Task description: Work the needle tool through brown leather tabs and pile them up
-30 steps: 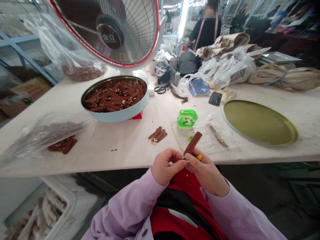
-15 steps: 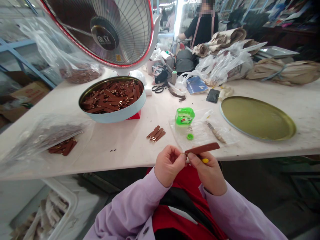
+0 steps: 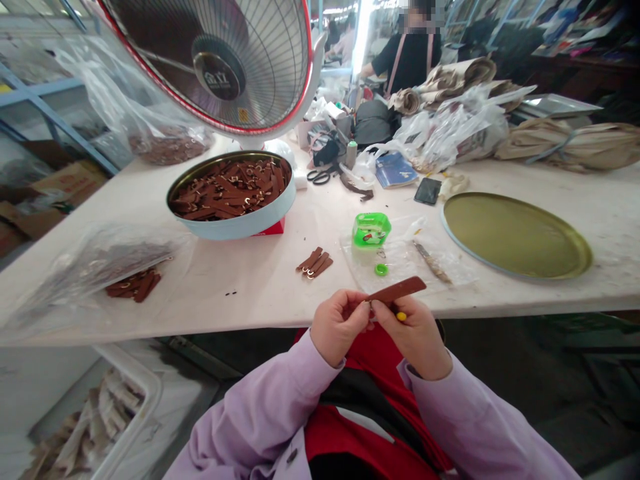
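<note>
Between my two hands, just over the table's front edge, is a brown leather strap (image 3: 399, 290) tilted up to the right. My left hand (image 3: 339, 327) pinches its near end, where a small fitting is mostly hidden by the fingertips. Closed on the same strap, my right hand (image 3: 417, 337) also has a yellow-ended tool (image 3: 401, 317) tucked in its fingers; the rest of that tool is hidden. Ahead of my hands lie several finished-looking brown straps with metal rings (image 3: 314, 263). A green plastic box (image 3: 371, 230) and a small green ring-shaped cap (image 3: 381, 269) are nearby.
A round tin (image 3: 235, 227) full of brown straps stands left, below a fan (image 3: 220, 67). Its gold lid (image 3: 515, 233) lies right. Plastic bags (image 3: 100, 260), black scissors (image 3: 320, 176), a phone (image 3: 427, 191) and paper bundles (image 3: 575, 143) are around. A person (image 3: 407, 60) is at the back.
The strap's free end has shifted slightly left and up, and both hands have drawn a little closer around its near end. The whole view has moved slightly.
</note>
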The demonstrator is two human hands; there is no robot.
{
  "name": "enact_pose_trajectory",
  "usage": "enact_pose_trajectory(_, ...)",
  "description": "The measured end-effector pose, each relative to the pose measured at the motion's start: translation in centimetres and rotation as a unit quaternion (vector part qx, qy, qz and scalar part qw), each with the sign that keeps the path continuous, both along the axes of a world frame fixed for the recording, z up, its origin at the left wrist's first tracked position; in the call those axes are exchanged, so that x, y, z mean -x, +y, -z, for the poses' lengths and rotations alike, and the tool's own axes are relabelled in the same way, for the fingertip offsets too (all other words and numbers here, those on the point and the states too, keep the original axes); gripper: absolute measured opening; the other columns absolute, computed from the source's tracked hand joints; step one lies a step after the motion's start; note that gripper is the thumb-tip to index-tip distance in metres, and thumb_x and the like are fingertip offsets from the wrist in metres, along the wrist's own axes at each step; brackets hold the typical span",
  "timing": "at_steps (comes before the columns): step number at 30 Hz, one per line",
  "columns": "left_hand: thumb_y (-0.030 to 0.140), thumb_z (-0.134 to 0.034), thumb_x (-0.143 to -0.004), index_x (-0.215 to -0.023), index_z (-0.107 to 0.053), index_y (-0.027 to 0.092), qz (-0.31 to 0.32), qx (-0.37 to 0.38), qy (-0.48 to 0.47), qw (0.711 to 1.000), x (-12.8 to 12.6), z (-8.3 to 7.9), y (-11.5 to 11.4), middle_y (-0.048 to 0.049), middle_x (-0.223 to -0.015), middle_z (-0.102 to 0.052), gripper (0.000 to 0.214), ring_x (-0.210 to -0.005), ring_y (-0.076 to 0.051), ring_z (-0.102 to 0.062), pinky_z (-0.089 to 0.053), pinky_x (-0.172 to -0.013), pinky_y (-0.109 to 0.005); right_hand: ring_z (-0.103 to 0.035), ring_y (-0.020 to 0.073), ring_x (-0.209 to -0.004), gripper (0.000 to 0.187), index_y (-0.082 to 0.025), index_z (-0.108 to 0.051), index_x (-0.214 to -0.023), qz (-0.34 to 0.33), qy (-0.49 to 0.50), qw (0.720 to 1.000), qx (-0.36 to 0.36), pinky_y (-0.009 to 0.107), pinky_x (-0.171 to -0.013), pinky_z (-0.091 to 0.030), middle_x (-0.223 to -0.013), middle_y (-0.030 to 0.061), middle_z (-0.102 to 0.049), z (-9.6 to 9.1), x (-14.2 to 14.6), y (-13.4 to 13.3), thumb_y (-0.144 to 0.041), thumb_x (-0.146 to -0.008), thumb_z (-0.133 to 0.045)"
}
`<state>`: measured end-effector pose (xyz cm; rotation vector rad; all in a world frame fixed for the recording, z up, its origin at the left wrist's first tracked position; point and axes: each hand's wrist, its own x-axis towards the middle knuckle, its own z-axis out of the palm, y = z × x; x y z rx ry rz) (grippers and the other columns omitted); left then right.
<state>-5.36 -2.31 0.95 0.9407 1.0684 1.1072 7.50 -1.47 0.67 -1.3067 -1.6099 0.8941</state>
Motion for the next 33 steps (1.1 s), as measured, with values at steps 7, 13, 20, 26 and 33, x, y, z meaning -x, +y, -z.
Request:
enact_pose_trajectory(7,0.028,-0.054,-0.072,-0.072,-0.051,0.016,-0.009,0.005,0.049,0.999,0.4,0.7,0.7,0.0044,-0.053,-0.054,0.013,-0.044,-0.006,-0.050,-0.040,-0.047,-0.019,-0.047,0.0126,-0.052,0.023,-0.019,-0.060,-0.077,-0.072,0.096,0.990,0.074,0.025,-0.047,-0.038,-0.055,-0.0019,-0.052,0.4,-0.7,1.5,-0.041,-0.078,-0.053)
enact_pose_trajectory(13,0.029,-0.051,-0.069,-0.069,-0.045,0.017,-0.029,0.058,-0.018,0.998,0.4,1.3,2.1,0.0069,-0.049,-0.049,0.014,-0.038,-0.004,-0.041,-0.033,-0.041,-0.017,-0.035,0.0082,-0.044,0.025,-0.020,-0.058,-0.090,0.017,0.184,0.979,0.092,0.022,-0.040,-0.028,-0.055,-0.0056,-0.044,0.6,-2.4,3.1,-0.042,-0.077,-0.058)
enact_pose_trajectory(20,0.030,-0.050,-0.068,-0.067,-0.042,0.017,-0.060,0.087,0.002,0.994,0.6,3.4,4.5,0.0079,-0.047,-0.046,0.015,-0.038,-0.004,-0.040,-0.032,-0.040,-0.016,-0.049,0.0122,-0.057,0.047,-0.017,-0.061,-0.075,0.191,0.118,0.974,-0.019,0.025,-0.050,-0.035,-0.063,0.0018,-0.057,1.9,-4.4,7.3,-0.054,-0.086,-0.033)
enact_pose_trajectory(26,0.029,-0.048,-0.072,-0.068,-0.042,0.017,-0.071,0.071,0.044,0.994,1.1,5.5,6.5,0.0085,-0.046,-0.044,0.014,-0.038,-0.004,-0.039,-0.032,-0.041,-0.016,-0.041,0.0094,-0.047,0.045,-0.017,-0.057,-0.070,0.222,0.127,0.966,-0.029,0.024,-0.046,-0.031,-0.056,-0.0009,-0.054,5.7,-4.9,10.6,-0.055,-0.084,-0.037)
enact_pose_trajectory(33,0.028,-0.048,-0.072,-0.068,-0.043,0.017,-0.061,0.077,0.053,0.994,0.9,6.2,7.1,0.0083,-0.045,-0.045,0.013,-0.038,-0.004,-0.040,-0.032,-0.041,-0.017,-0.042,0.0096,-0.047,0.045,-0.016,-0.056,-0.071,0.239,0.142,0.960,-0.003,0.024,-0.047,-0.033,-0.056,-0.0008,-0.054,8.8,-5.4,11.7,-0.055,-0.084,-0.037)
